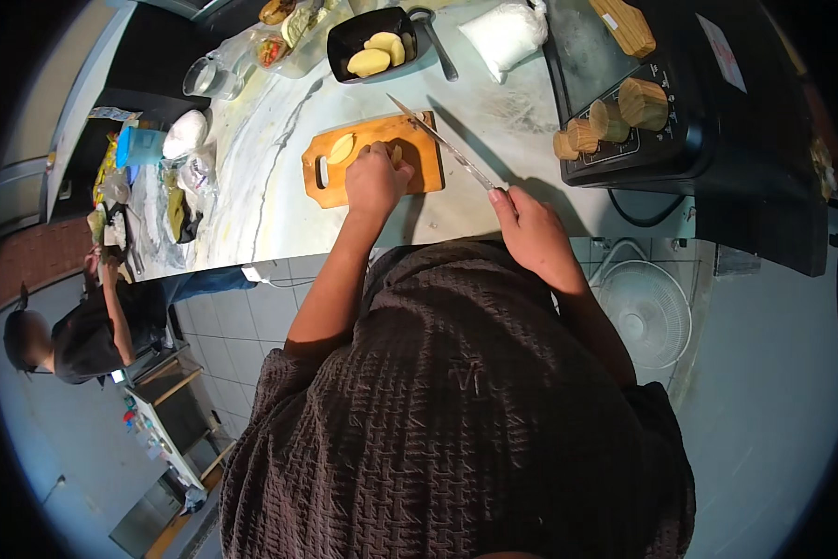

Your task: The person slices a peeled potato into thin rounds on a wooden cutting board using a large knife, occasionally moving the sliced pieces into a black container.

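A wooden cutting board with a slot handle lies on the marble-patterned counter before me. My left hand is on the board, its fingers curled around a pale yellow piece, apparently potato, mostly hidden by the hand. Left of those fingers lies another cut potato piece. In my right hand is the handle of a long kitchen knife. Its blade slants up and left over the board's right side, apart from my left hand. Beyond the board, a black dish holds several peeled potato pieces.
A dark-handled utensil and a white bag sit at the back. To the right stands a black countertop oven with wooden knobs. Bags and a glass jar line the left. Another person works farther left.
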`<action>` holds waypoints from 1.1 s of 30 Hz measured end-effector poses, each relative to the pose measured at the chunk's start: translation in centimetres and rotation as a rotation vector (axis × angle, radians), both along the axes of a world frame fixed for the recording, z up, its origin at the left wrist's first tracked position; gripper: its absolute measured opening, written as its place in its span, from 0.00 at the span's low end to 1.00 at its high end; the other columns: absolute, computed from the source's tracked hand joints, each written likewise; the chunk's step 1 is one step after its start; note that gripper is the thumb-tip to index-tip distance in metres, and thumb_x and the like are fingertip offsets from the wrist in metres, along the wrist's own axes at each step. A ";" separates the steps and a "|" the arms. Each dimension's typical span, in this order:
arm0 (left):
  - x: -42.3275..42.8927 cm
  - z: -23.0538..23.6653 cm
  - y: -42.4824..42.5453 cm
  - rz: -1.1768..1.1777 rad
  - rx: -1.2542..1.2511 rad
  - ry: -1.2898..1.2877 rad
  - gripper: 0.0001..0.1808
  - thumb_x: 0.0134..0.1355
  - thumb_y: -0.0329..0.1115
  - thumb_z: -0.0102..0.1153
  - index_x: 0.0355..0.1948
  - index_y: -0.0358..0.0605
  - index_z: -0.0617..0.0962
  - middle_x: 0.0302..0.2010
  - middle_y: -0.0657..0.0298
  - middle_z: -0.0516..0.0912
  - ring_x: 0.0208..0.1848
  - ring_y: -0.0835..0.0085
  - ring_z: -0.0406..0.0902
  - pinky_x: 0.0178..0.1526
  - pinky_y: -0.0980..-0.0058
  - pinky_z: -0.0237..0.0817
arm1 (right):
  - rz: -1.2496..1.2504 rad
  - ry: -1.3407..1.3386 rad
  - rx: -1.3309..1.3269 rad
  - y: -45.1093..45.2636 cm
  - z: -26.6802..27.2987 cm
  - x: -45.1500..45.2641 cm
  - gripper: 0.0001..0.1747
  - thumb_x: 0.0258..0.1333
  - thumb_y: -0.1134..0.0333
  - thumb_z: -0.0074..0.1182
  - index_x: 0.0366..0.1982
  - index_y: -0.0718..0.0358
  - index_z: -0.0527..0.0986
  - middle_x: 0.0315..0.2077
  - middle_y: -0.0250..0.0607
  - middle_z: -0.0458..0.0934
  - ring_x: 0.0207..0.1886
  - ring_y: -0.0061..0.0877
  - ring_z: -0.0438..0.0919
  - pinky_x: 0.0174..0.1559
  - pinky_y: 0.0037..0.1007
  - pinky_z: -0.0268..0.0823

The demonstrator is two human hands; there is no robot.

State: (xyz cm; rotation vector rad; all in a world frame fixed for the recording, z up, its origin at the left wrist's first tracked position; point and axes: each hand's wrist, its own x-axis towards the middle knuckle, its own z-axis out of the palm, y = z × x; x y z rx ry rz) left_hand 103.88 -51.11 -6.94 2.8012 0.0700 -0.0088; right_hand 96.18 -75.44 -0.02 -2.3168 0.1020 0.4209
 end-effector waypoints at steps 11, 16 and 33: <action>7.1 5.6 2.3 -0.054 -0.256 -0.039 0.21 0.53 0.43 0.70 0.40 0.35 0.84 0.34 0.52 0.88 0.37 0.62 0.87 0.44 0.68 0.76 | -0.107 -0.045 0.065 -1.3 -0.6 0.7 0.27 0.72 0.47 0.43 0.33 0.65 0.74 0.29 0.59 0.80 0.39 0.59 0.78 0.42 0.53 0.68; 15.8 6.6 5.1 -0.153 -0.226 -0.327 0.16 0.59 0.41 0.66 0.41 0.39 0.86 0.32 0.52 0.88 0.35 0.54 0.85 0.43 0.62 0.75 | -0.176 -0.013 0.061 -0.5 0.9 0.7 0.27 0.72 0.47 0.43 0.35 0.66 0.75 0.29 0.58 0.80 0.39 0.58 0.78 0.42 0.51 0.68; 6.4 2.4 10.8 0.065 -0.607 -0.057 0.16 0.66 0.40 0.65 0.47 0.37 0.86 0.37 0.57 0.90 0.39 0.77 0.86 0.45 0.78 0.74 | -0.317 -0.002 0.038 5.4 -0.5 -2.4 0.28 0.73 0.50 0.45 0.27 0.69 0.69 0.19 0.52 0.69 0.23 0.33 0.68 0.30 0.38 0.61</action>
